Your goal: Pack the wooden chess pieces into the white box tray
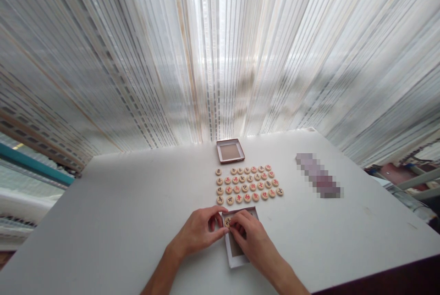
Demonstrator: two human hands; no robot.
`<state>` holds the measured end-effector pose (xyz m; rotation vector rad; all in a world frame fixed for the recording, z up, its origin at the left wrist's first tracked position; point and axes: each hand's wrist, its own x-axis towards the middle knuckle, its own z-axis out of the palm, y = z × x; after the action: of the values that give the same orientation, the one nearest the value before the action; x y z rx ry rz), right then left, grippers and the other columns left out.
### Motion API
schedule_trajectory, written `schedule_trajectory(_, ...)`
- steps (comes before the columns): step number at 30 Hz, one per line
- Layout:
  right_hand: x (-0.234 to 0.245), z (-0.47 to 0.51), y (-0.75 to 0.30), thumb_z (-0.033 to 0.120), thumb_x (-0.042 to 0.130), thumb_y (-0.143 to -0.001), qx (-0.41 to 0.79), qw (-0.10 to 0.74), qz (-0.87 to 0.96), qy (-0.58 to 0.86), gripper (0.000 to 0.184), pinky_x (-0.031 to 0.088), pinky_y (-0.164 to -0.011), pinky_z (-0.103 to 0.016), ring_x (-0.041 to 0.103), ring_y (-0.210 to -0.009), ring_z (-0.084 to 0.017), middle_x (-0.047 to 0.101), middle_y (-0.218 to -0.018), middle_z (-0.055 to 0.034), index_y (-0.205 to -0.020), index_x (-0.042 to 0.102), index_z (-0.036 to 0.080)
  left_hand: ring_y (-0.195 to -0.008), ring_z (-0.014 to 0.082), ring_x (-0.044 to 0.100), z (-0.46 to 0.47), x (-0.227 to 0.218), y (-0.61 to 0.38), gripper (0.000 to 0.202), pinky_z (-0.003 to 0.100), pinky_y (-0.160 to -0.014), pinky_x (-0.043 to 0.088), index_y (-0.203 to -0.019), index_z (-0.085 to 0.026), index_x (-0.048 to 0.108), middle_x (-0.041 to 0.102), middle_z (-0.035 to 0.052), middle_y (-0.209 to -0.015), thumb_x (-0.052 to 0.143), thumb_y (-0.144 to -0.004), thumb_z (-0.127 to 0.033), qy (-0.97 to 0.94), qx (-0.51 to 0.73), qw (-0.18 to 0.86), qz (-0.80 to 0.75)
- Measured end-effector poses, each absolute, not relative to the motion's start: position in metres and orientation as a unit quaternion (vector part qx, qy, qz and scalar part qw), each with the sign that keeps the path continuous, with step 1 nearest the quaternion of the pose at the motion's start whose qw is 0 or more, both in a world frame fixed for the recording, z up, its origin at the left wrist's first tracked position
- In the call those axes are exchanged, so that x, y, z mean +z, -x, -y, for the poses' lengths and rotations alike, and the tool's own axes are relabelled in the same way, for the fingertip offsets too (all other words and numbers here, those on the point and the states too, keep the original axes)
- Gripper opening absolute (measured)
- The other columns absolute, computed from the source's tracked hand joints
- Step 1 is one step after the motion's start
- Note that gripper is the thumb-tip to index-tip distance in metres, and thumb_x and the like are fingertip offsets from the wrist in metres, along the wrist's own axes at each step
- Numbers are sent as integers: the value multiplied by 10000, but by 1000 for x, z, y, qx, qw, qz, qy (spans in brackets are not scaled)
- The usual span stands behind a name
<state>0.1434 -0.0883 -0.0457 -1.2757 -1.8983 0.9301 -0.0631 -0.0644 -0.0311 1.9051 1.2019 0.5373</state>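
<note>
The step in hand looks like fingertip work on one round, pale wooden disc with a black character (227,222), which sits at the far left corner of a shallow, open, white-walled cardboard box (239,262). The right hand (253,230) reaches over this box, its grip narrow, fingertips bunched at the disc's edge — whether they pinch it or only touch it, I cannot tell. The left hand (201,228) is at the box's left wall, its grip fairly wide, thumb tip close beside the disc. The next move, I judge, calls for a light, exact touch in that tight corner.

The near box shows a grey-brown floor; the right hand hides much of its contents. Beyond it, on the white worktop (137,212), lie four rows of red- and black-marked wooden discs (244,188). Past those sits a reddish-brown-rimmed, shallow square box (230,152) — its brown-grey floor faces up.
</note>
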Motion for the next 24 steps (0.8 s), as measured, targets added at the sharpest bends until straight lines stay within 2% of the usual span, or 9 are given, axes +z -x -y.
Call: schedule_trajectory(24, -58, 87, -137, 80, 592, -895, 322, 347, 728, 496, 136, 509, -667, -272, 621, -738, -164, 621, -904, -29, -879, 629, 210, -639, 120, 573, 64, -31, 63, 360, 212, -632, 467, -1168, -232, 661, 705, -26, -794, 695, -816, -297, -756, 214, 393, -478)
